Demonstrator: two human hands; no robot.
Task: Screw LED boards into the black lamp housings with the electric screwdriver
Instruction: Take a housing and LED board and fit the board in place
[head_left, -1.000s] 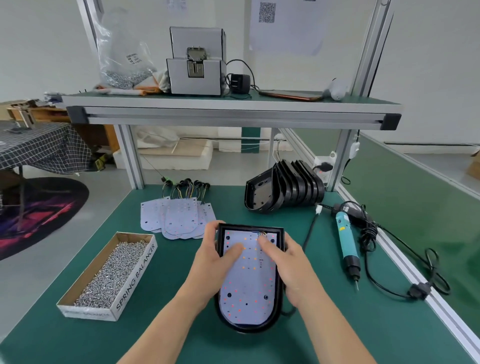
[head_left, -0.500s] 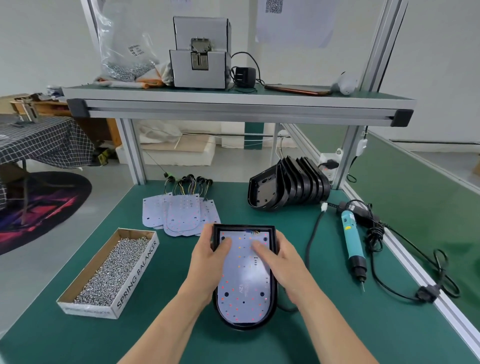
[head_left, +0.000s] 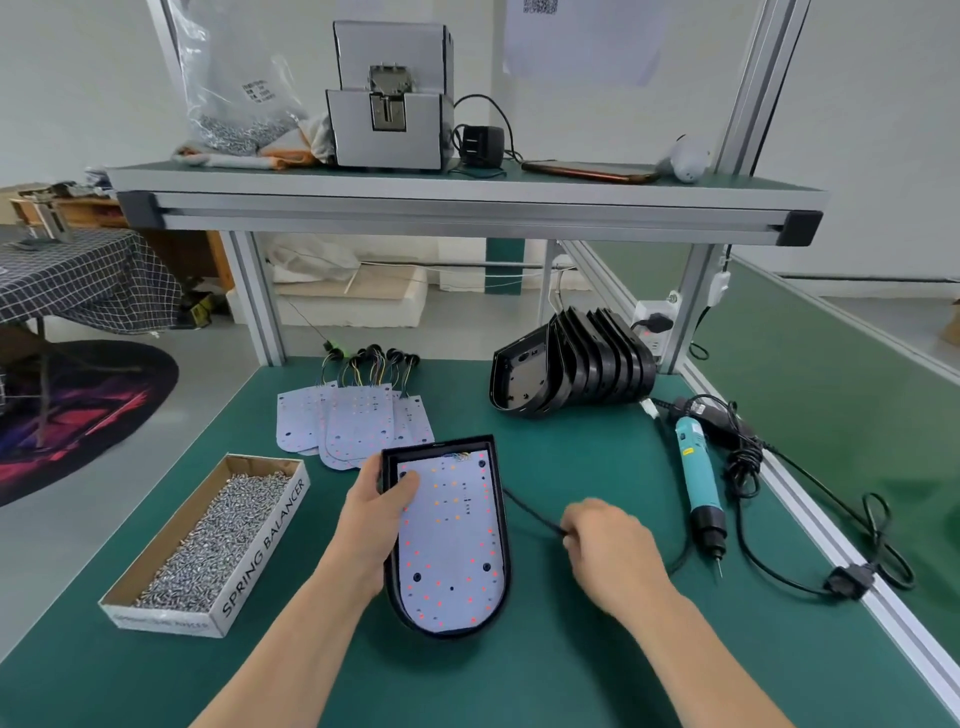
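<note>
Left hand (head_left: 373, 515) grips the housing (head_left: 441, 443); right hand (head_left: 613, 545) fingers pinch the cable (head_left: 535, 517), and a tug could shift the loose board (head_left: 452, 545).

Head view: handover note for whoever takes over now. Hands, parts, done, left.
Left grip holds the black housing at its left edge, thumb on the LED board.
Right grip pinches the housing's black cable.
Electric screwdriver lies untouched on the mat to the right; screw box left; spare boards and stacked housings behind.
Done: board seated in housing.
Left: mounting holes look empty, so drive all screws, then the remaining boards.
</note>
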